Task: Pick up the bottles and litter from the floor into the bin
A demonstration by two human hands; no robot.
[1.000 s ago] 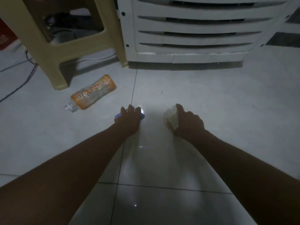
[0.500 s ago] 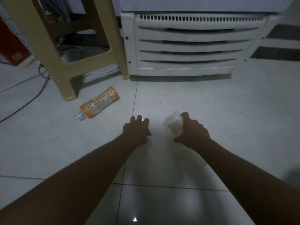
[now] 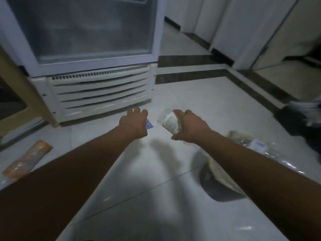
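1. My right hand (image 3: 189, 126) is wrapped round a clear labelled bottle (image 3: 169, 121), fingers curled on its body and open mouth tilted up-left; held sideways, probably ready to tip into the bin.
2. My left hand (image 3: 134, 123) is closed over a small blue wrapper (image 3: 149, 124); only one corner shows past the palm, so I judge it pinched, though how firmly I cannot tell.
3. The orange bottle (image 3: 26, 160) lies on the floor (image 3: 156, 180) at lower left, well apart from both hands.
4. The bin (image 3: 224, 173), lined and holding clear plastic, sits under my right forearm.
5. Versus a second ago: both hands have risen off the tiles, and the view has swung right, bringing the bin in and showing the cooler (image 3: 90, 49) door.
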